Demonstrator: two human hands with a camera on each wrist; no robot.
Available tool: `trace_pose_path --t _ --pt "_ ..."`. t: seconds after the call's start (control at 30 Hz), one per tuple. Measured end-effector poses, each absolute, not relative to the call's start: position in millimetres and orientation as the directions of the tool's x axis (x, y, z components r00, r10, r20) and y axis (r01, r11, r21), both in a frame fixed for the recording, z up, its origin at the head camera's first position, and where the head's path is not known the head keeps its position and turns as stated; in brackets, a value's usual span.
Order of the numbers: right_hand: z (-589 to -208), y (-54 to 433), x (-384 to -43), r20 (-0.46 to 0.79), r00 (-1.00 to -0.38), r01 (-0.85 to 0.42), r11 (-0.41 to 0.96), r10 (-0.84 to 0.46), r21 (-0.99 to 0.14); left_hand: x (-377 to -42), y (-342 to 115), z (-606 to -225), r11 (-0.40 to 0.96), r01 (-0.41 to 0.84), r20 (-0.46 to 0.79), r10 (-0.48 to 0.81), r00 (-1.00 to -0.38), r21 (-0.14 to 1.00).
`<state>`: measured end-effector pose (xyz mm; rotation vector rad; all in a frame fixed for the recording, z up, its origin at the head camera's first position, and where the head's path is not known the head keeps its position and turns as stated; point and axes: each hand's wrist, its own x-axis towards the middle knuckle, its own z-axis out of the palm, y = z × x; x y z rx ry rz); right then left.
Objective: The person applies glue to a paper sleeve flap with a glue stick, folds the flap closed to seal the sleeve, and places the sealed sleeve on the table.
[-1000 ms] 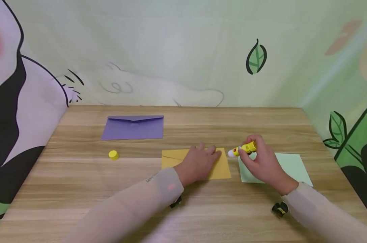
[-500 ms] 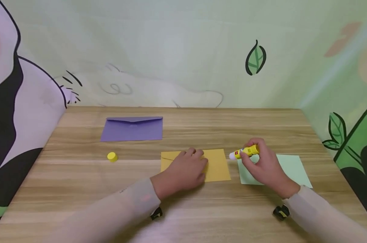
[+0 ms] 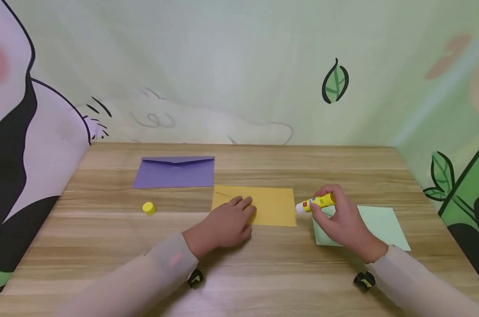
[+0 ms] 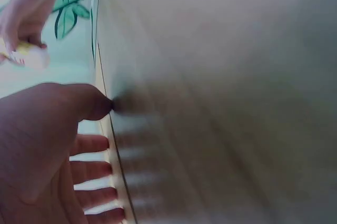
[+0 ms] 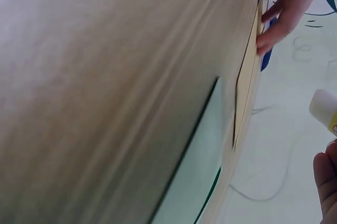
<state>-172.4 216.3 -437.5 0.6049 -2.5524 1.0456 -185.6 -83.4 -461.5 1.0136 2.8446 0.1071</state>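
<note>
My left hand [image 3: 227, 222] rests on the left part of a yellow envelope [image 3: 273, 207], its fingers lightly bent and their tips down on the paper. In the left wrist view the fingers [image 4: 89, 171] of that hand are spread side by side at the surface. A yellow glue stick [image 3: 320, 201], uncapped, is pinched between the thumb and fingers of my right hand [image 3: 344, 220]. Its white end points left, by the yellow envelope's right edge. Beneath the right hand lies a mint green envelope [image 3: 382, 224], partly covered. The glue stick's white end [image 5: 322, 107] shows in the right wrist view.
A purple envelope [image 3: 176, 174] lies farther back on the left of the wooden table [image 3: 263, 273]. The round yellow cap [image 3: 149, 208] sits in front of it. Behind the table's far edge hangs a printed cloth backdrop [image 3: 223, 70].
My left hand has slid left across the yellow envelope. That envelope has shifted slightly away from me and turned a little. The right hand keeps the glue stick in nearly the same place.
</note>
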Motion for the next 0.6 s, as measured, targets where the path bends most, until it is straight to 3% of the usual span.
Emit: trace_pose_path --t 0.17,0.33,0.47,0.6 --pt "-437 217 -172 0.443 -0.856 -0.501 0.644 -0.268 -0.578 -210 -73 -467 0.763 0.634 -0.115 0.646 -0.754 0.125" --pt "-438 219 -171 0.432 -0.860 -0.494 0.656 -0.272 -0.570 -230 -63 -468 0.802 0.581 -0.136 0.596 -0.791 0.136" --pt "-438 221 -168 0.432 -0.852 -0.512 0.646 -0.296 -0.566 -240 -61 -466 0.847 0.528 -0.131 0.531 -0.837 0.060" --pt "-435 222 -164 0.437 -0.844 -0.526 0.642 -0.311 -0.558 -236 -63 -465 0.840 0.543 -0.054 0.542 -0.839 -0.008"
